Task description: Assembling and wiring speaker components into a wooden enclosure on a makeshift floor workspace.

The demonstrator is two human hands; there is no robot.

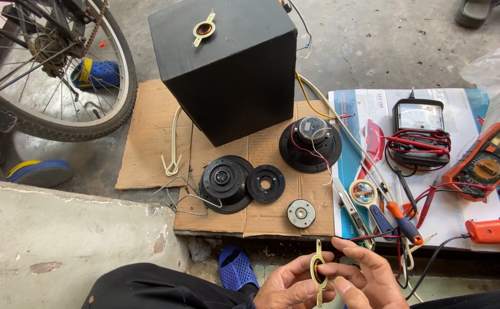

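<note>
Item: thin cream diaphragm ring (318,271), low centre, above my lap | left hand (289,286), right hand (360,276) both pinch it | I judge: light, flimsy, fragile; hold by rim tabs.

Cracked concrete floor (376,40), raised concrete ledge (61,240), daylight.

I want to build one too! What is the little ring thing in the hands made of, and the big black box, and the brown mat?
The ring part, held by both the left hand and right hand, looks like pale yellowish plastic around a coppery coil. The black box seems painted wood, matte and flat-sided. The brown mat is cardboard, creased and ragged-edged.
</note>
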